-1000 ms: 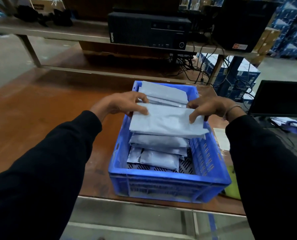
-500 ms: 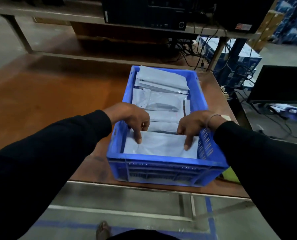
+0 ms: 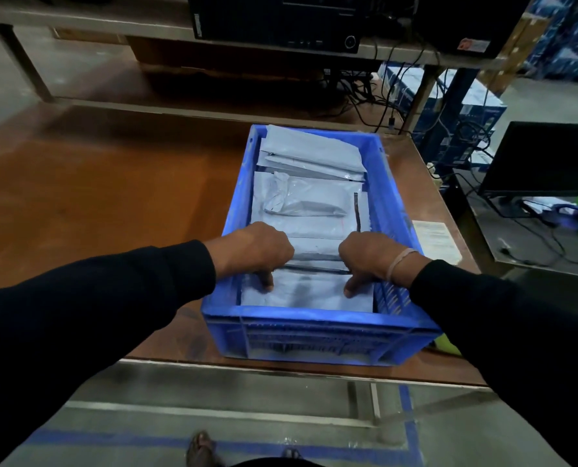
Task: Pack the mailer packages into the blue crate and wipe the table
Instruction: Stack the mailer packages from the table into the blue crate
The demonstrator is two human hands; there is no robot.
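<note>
A blue crate (image 3: 314, 320) stands at the front right of the brown table (image 3: 112, 197). It holds several grey mailer packages (image 3: 311, 203) lying in overlapping rows. Both my hands reach into its near end. My left hand (image 3: 250, 252) and my right hand (image 3: 368, 256) hold the nearest grey mailer (image 3: 308, 294) by its far edge, thumbs on its top face and fingers curled behind it. This mailer lies low in the crate against the near wall.
A white paper slip (image 3: 434, 241) lies on the table right of the crate, and a green item (image 3: 447, 342) peeks out at the crate's near right corner. A computer tower (image 3: 274, 21) sits on the shelf behind. A dark monitor (image 3: 543, 160) stands at the right.
The mailer I held above the crate a second ago has come down toward me into the crate's near end. Both hands have sunk lower with it.
</note>
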